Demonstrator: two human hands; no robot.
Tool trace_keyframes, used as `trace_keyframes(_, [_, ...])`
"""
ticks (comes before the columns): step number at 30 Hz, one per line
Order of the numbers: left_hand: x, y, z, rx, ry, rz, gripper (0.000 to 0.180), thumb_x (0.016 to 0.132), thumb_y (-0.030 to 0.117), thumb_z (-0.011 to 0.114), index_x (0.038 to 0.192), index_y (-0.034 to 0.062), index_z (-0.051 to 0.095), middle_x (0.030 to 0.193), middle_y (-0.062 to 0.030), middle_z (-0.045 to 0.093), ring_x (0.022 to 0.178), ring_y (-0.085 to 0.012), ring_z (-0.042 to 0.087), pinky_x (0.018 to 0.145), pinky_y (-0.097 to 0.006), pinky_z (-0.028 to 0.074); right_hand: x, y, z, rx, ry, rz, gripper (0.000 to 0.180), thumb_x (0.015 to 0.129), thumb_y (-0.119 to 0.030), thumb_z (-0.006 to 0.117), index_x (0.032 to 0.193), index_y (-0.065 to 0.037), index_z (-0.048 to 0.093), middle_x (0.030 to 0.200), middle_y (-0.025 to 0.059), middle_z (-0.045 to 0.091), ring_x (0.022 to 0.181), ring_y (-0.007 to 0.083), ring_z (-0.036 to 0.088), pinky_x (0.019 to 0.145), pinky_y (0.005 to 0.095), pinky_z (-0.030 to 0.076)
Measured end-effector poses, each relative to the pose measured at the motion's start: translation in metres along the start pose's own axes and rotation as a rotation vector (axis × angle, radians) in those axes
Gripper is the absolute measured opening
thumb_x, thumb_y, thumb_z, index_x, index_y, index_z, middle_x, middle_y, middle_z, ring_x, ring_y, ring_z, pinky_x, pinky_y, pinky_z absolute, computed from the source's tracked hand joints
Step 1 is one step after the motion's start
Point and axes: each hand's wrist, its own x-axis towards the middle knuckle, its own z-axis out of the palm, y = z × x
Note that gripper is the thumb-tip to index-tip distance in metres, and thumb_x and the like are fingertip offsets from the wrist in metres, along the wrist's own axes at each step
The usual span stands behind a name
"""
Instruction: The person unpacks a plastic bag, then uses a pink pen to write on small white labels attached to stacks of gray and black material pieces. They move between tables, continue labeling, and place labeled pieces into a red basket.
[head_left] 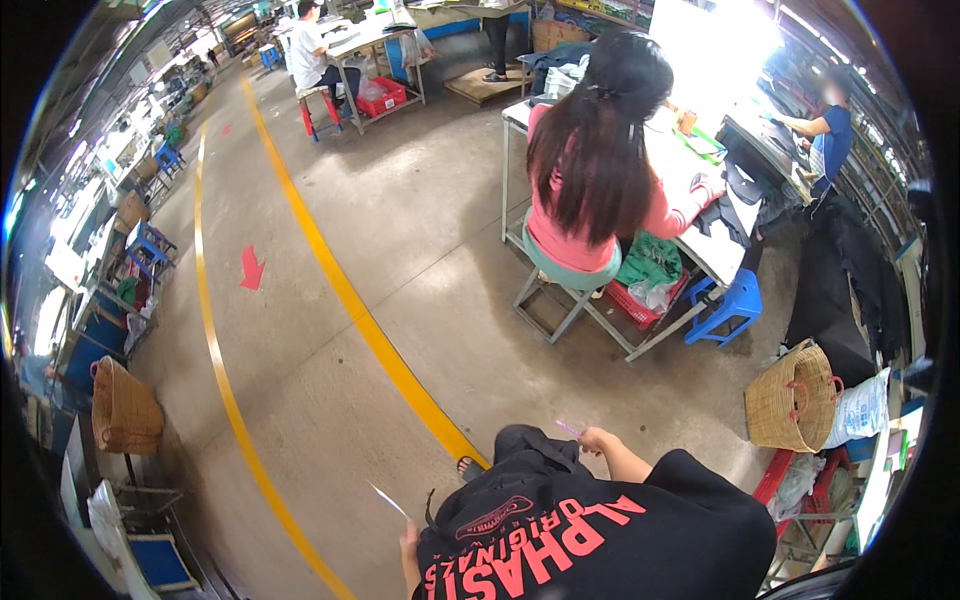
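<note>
My left hand (408, 538) is at the lower edge, left of my black shirt (650, 535) with red print. It is closed on a thin, white, pointed strip (388, 499), perhaps a sheet seen edge-on; its kind is not clear. Farther right, my right hand (597, 440) grips a slim purple pen-like stick (568, 427) that points up and left. Both hands hang near my body over the concrete floor, apart from any table. A sandalled foot (467, 466) shows by the yellow line.
Yellow floor lines (345, 290) and a red arrow (252, 268) mark an aisle. Ahead right, a person in pink (590, 200) sits at a white table (715, 250) with dark fabric pieces. A blue stool (728, 308) and wicker baskets (790, 400) stand right; another wicker basket (127, 405) stands left.
</note>
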Motion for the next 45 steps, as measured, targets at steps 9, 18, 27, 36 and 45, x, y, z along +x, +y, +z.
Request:
trace_keyframes(9, [0.201,0.303,-0.041,0.044,0.006,0.114,0.073,0.105,0.058,0.069,0.137,-0.0064,0.054,0.081,-0.0079,0.064,0.055,-0.0179,0.057,0.048,-0.035,0.045,0.080,-0.133,-0.026,0.415,0.005,0.163,0.037,0.100,-0.028,0.062,0.131,-0.015,0.079,0.106,0.0066,0.081,0.087,0.0262,0.073,0.077,0.0475,0.065])
trace_keyframes(18, [0.285,0.497,0.012,0.028,-0.090,0.084,0.067,0.108,0.066,0.055,0.114,0.0004,0.067,0.068,-0.0071,0.059,0.050,-0.0206,0.056,0.043,-0.038,0.045,0.232,-0.401,-0.213,0.146,0.340,-0.288,0.043,0.100,-0.042,0.068,0.118,-0.004,0.078,0.106,0.0216,0.079,0.090,0.0349,0.075,0.075,0.0530,0.058])
trace_keyframes(27, [0.382,0.615,0.022,0.099,-0.042,0.072,0.070,0.103,0.066,0.063,0.107,-0.0036,0.072,0.081,-0.0164,0.067,0.065,-0.0241,0.067,0.049,-0.043,0.048,0.267,-0.677,-0.389,0.278,0.430,-0.541,0.038,0.107,-0.036,0.064,0.127,-0.006,0.074,0.116,0.0241,0.078,0.106,0.0393,0.075,0.091,0.0520,0.057])
trace_keyframes(36, [0.527,0.869,0.016,0.200,0.054,0.149,0.071,0.098,0.063,0.070,0.105,-0.0076,0.075,0.088,-0.0202,0.072,0.069,-0.0252,0.070,0.053,-0.044,0.050,0.350,-0.688,-0.399,0.386,0.170,-0.118,0.062,0.099,-0.015,0.055,0.158,-0.002,0.041,0.076,0.0238,0.071,0.062,0.0338,0.071,0.054,0.0557,0.055])
trace_keyframes(45, [0.625,1.146,0.044,0.243,-0.028,0.286,0.078,0.097,0.065,0.074,0.128,-0.0063,0.069,0.076,-0.0098,0.068,0.054,-0.0218,0.059,0.052,-0.040,0.047,0.380,-0.866,-0.520,0.634,0.199,-0.151,0.032,0.103,-0.019,0.050,0.120,0.002,0.067,0.085,0.0195,0.077,0.060,0.0279,0.068,0.054,0.0417,0.054])
